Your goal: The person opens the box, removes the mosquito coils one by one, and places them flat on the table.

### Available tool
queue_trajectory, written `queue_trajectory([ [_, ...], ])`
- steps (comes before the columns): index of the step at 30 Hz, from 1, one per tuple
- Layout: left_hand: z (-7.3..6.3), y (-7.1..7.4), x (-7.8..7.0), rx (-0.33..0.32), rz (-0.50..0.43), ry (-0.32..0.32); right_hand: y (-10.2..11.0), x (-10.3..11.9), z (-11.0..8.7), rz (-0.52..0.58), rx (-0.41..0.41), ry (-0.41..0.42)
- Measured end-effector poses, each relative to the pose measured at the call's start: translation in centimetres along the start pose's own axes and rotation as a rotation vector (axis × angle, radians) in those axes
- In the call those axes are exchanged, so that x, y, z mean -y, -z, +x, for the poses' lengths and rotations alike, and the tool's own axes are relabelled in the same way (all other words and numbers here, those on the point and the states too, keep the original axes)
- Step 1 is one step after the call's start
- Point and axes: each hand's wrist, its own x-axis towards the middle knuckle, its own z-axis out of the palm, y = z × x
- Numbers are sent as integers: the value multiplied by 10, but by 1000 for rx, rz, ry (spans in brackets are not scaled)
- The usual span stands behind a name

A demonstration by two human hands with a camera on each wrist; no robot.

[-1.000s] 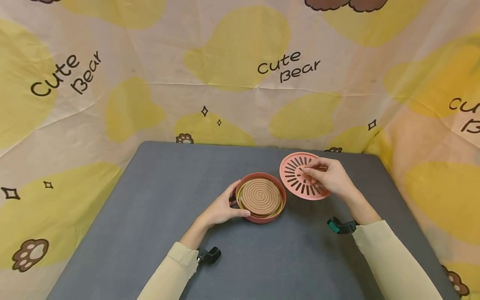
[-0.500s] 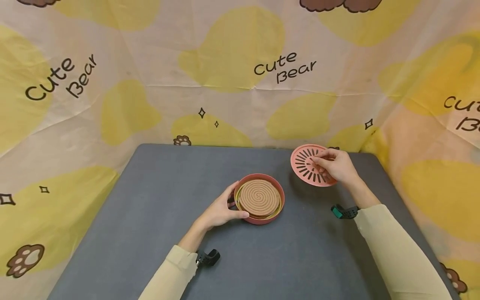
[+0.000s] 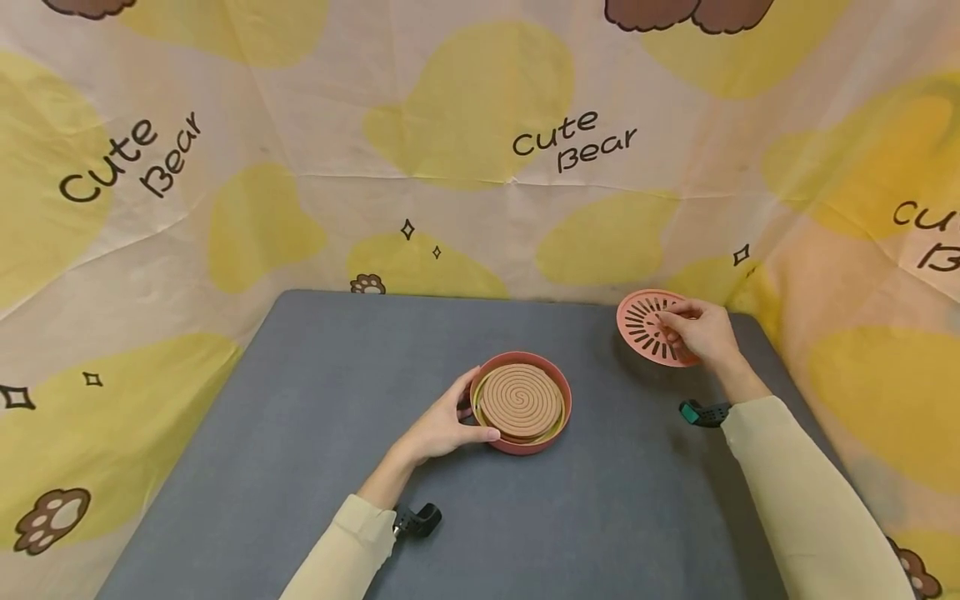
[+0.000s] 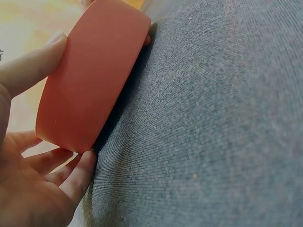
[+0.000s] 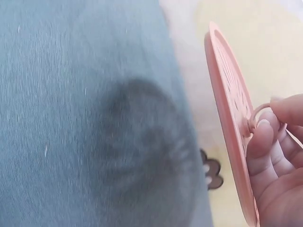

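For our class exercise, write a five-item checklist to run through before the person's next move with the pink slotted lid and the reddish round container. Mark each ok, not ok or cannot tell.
1. Lid grip: ok. The right hand pinches the small loop on the pink, round, slotted, plastic-looking lid.
2. Container steadied: ok. The left hand holds the side of the reddish, round, smooth-walled container.
3. Contents inside: ok. The flat tan spiral coil lies within the container's rim.
4. Lid set down before release: not ok. It is held above the grey-blue ribbed tabletop.
5. Container base fully on the tabletop: cannot tell.
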Motion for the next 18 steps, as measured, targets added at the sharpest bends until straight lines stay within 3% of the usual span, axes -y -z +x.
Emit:
queue_trajectory([
  [11,0,0,3,7,10,-1,21,-38,9,-37,-94,-52],
  [18,0,0,4,-8,39,-6,37,-54,6,46,-88,-142],
])
